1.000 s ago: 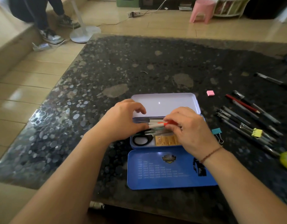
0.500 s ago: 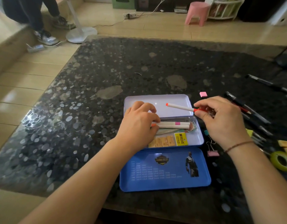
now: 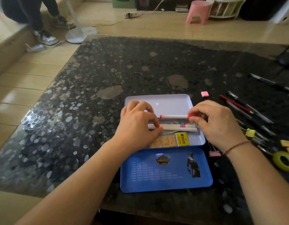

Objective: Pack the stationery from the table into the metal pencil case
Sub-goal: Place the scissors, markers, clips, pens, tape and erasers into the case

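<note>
- 1 metal pencil case [image 3: 195, 137] lies open on the table [image 3: 140, 65], its blue lid [image 3: 165, 171] flat on the near side.
- 2 white markers lie across the tray and 1 more, the white marker with the orange cap [image 3: 176, 116], is above them.
- 2 binder clips show: 1 pink binder clip [image 3: 214, 153] just right of the case, 1 yellow binder clip [image 3: 250, 133] among the pens.
- 1 pink eraser [image 3: 205, 94] lies beyond the case; 1 roll of green tape [image 3: 283, 160] sits far right.
- A row of loose pens [image 3: 247, 109] lies right of the case; the count is unclear.
- Since 0.5 s ago, the right hand [image 3: 217, 124] has brought its marker from above the upper compartment in over the tray, level and parallel with the other 2.
- The right hand pinches that marker's orange cap end.
- The left hand [image 3: 137, 124] still pinches the left ends of the 2 markers in the tray.
- The tray also holds 1 yellow packet [image 3: 182, 139] and a strip of tan pieces [image 3: 163, 142].
</note>
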A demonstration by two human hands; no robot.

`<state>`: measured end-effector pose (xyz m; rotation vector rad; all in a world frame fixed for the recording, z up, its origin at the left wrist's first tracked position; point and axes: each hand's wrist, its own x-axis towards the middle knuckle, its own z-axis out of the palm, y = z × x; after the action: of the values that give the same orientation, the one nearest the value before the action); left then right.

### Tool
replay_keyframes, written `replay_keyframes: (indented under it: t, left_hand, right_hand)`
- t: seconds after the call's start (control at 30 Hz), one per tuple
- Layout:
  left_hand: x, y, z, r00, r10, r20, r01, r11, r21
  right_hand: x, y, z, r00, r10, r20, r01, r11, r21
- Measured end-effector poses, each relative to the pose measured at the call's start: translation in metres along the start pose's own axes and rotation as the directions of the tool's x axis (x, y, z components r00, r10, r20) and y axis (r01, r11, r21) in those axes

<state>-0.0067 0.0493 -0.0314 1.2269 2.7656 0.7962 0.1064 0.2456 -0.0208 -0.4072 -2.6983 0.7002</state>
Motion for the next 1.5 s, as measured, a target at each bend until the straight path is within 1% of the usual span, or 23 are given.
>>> replay_keyframes:
  t: [0.13,0.3,0.4,0.53,0.63,0.73,0.8,0.83,0.9,0.97,1.0,1.07,1.17,1.23,1.33,1.37,1.43,1.5]
  left_hand:
    - [0.000,-0.010,-0.007,0.998,-0.055,-0.038,0.053,0.997,-0.055]
    - [0.001,-0.013,-0.008,0.998,-0.052,-0.018,0.052,0.998,-0.024]
    - [0.002,-0.013,-0.009,0.999,-0.051,-0.012,0.051,0.999,0.001]
    - [0.000,-0.013,-0.008,0.999,-0.041,0.001,0.041,0.998,0.054]
    - [-0.001,-0.013,-0.008,1.000,-0.029,-0.007,0.029,0.998,0.058]
    - [-0.001,-0.012,-0.010,1.000,-0.031,0.005,0.031,0.997,0.069]
    - [0.000,-0.014,-0.010,0.999,-0.036,-0.003,0.036,0.997,0.070]
    - [0.000,-0.015,-0.011,0.999,-0.036,-0.009,0.037,0.997,0.062]
    - [0.000,-0.016,-0.011,0.999,-0.020,-0.036,0.021,0.999,0.025]
    - [0.001,-0.017,-0.012,0.997,-0.004,-0.079,0.004,1.000,0.008]
    - [0.001,-0.018,-0.012,0.997,-0.009,-0.079,0.012,0.999,0.036]
    - [0.002,-0.020,-0.012,0.999,-0.040,-0.037,0.043,0.994,0.098]
    - [0.002,-0.022,-0.014,0.998,-0.065,0.011,0.064,0.994,0.094]
    - [0.002,-0.022,-0.015,0.999,-0.036,0.025,0.034,0.995,0.092]
    - [0.002,-0.022,-0.016,0.999,-0.003,0.032,0.002,0.999,0.034]
    - [0.002,-0.022,-0.017,0.999,0.001,0.039,-0.002,1.000,0.015]
    - [0.002,-0.022,-0.016,0.997,0.014,0.073,-0.014,1.000,0.010]
    - [0.002,-0.020,-0.015,0.995,0.038,0.096,-0.039,0.999,0.014]
  right_hand:
    - [0.001,-0.008,0.008,0.995,-0.086,0.058,0.085,0.996,0.023]
    - [-0.003,-0.014,0.018,0.999,-0.050,0.009,0.051,0.997,-0.059]
    - [-0.006,-0.022,0.030,0.996,-0.091,-0.007,0.090,0.990,-0.109]
    - [-0.007,-0.026,0.039,0.992,-0.113,-0.056,0.102,0.981,-0.164]
    - [-0.010,-0.030,0.041,0.984,-0.171,-0.057,0.160,0.973,-0.166]
    - [-0.012,-0.029,0.038,0.974,-0.224,-0.029,0.220,0.969,-0.109]
    - [-0.010,-0.022,0.029,0.982,-0.181,-0.060,0.175,0.980,-0.098]
    - [-0.010,-0.019,0.024,0.987,-0.144,-0.069,0.134,0.982,-0.132]
    - [-0.009,-0.013,0.019,0.995,-0.089,-0.035,0.078,0.965,-0.252]
    - [-0.011,-0.011,0.020,0.997,-0.083,0.008,0.082,0.950,-0.301]
    - [-0.012,-0.012,0.022,0.995,-0.094,0.014,0.094,0.951,-0.294]
    - [-0.012,-0.014,0.025,0.993,-0.117,0.014,0.117,0.954,-0.275]
    - [-0.011,-0.017,0.032,0.991,-0.135,-0.007,0.131,0.967,-0.218]
    - [-0.010,-0.020,0.037,0.990,-0.139,0.011,0.139,0.980,-0.139]
    - [-0.008,-0.020,0.037,0.985,-0.162,0.052,0.165,0.985,-0.059]
    - [-0.008,-0.019,0.034,0.985,-0.163,0.051,0.166,0.984,-0.069]
    - [-0.007,-0.015,0.024,0.989,-0.143,0.029,0.146,0.976,-0.162]
    - [-0.008,-0.010,0.014,0.997,-0.074,0.033,0.080,0.962,-0.259]
